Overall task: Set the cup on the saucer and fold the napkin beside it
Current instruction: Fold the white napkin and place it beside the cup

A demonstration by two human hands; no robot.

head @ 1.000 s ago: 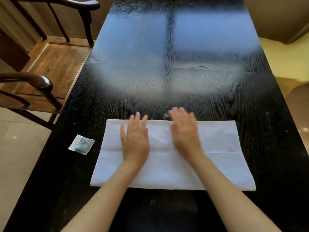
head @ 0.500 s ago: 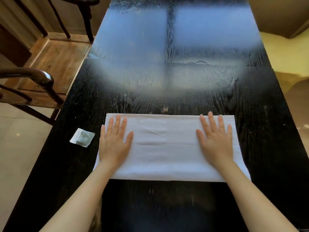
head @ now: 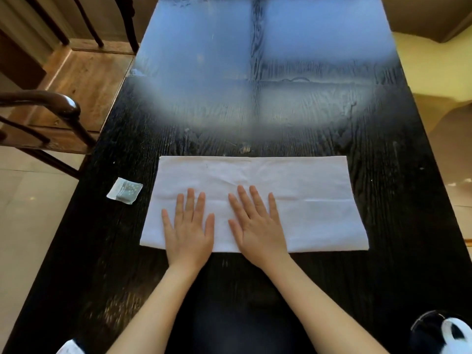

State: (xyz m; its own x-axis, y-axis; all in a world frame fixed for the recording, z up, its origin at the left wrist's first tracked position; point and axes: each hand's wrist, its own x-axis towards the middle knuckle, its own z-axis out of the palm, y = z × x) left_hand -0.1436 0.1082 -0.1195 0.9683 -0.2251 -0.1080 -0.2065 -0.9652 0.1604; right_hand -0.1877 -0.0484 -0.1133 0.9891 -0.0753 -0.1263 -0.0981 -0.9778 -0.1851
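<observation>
Head view: white napkin [head: 293,190] lies flat as a wide folded rectangle on the black table [head: 396,251], near its front edge. Left hand [head: 190,233] and right hand [head: 258,231] rest palm-down, fingers spread, side by side on the napkin's near-left part. Small packet [head: 124,190] lies just left of the napkin. Chair [head: 51,108] stands left of the table.

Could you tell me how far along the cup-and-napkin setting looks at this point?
Done: the white napkin lies folded into a long rectangle on the black table. In hand: the left hand and right hand press flat on it. Left: further folds, perhaps; no cup or saucer is in view.
</observation>
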